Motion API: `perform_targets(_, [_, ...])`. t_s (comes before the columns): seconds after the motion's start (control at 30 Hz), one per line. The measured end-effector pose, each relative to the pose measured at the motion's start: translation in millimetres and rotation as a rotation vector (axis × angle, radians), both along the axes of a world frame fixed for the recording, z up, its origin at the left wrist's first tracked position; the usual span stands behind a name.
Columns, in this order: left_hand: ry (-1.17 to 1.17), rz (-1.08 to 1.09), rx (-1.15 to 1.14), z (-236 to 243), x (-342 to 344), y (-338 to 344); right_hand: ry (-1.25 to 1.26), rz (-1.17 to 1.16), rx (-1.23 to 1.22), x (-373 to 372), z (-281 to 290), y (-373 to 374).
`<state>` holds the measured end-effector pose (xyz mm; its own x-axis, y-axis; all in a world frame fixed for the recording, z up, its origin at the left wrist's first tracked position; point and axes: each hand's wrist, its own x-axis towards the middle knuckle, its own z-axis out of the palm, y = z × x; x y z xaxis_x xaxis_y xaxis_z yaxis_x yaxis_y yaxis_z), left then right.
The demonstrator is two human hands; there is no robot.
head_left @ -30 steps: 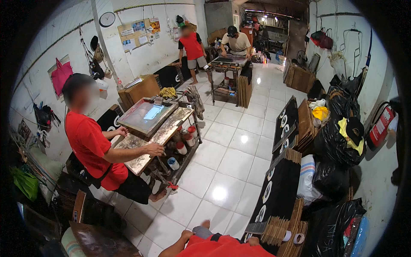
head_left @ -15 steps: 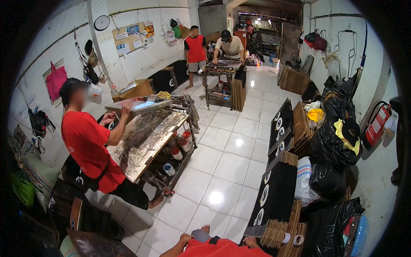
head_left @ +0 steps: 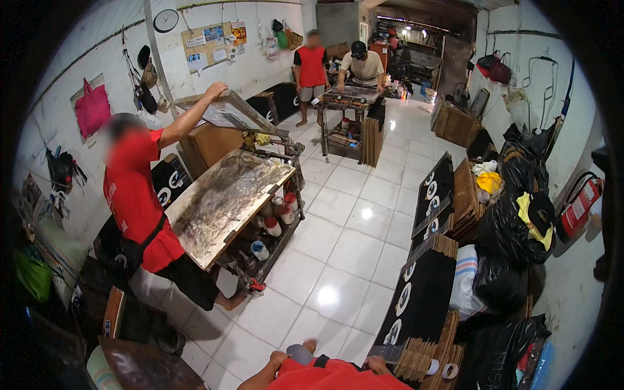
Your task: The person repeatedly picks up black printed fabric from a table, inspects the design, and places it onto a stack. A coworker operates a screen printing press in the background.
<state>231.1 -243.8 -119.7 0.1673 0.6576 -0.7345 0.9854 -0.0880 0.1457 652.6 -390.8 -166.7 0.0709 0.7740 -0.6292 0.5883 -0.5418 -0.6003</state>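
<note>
Looks partway through: black printed sheets [head_left: 422,292] already laid in a long row over cardboard stacks [head_left: 448,338]. Right hand [head_left: 377,365] low at the lower edge, just beside the row's near end; fingers' opening and hold impossible to tell; left hand [head_left: 276,359] well apart from the sheets, likewise unclear. Farther left, a person in red tilting a screen frame [head_left: 234,114] up above a stained table [head_left: 221,201].

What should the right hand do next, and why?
Probably reach over and take the near edge of the black sheet stack. The right hand lies right beside that edge, and the left hand is farther away. Whether the fingers already touch the stack is too small to tell.
</note>
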Motion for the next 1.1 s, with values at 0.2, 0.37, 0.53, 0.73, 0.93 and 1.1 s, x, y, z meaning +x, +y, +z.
perform_targets(0.2, [0.000, -0.221, 0.043, -25, -13, -10, 0.401, -0.525, -0.125, -3, -5, -6])
perform_targets(0.37, [-0.037, -0.107, 0.060, -29, -19, -18, 0.491, -0.707, -0.200, -9, 18, -2])
perform_targets(0.53, [-0.026, 0.076, 0.006, -9, -15, -25, 0.242, -0.543, -0.265, -14, 46, 5])
perform_targets(0.73, [-0.276, 0.620, 0.039, 89, 29, 10, 0.338, -0.559, -0.245, -20, 47, 0])
perform_targets(0.93, [-1.410, 0.512, 0.903, 440, 157, 94, -0.071, -0.215, -0.168, 4, 16, -11])
perform_targets(1.1, [-1.823, -0.262, 1.821, 642, 169, 7, -0.160, 0.128, -0.050, 25, 25, 11])
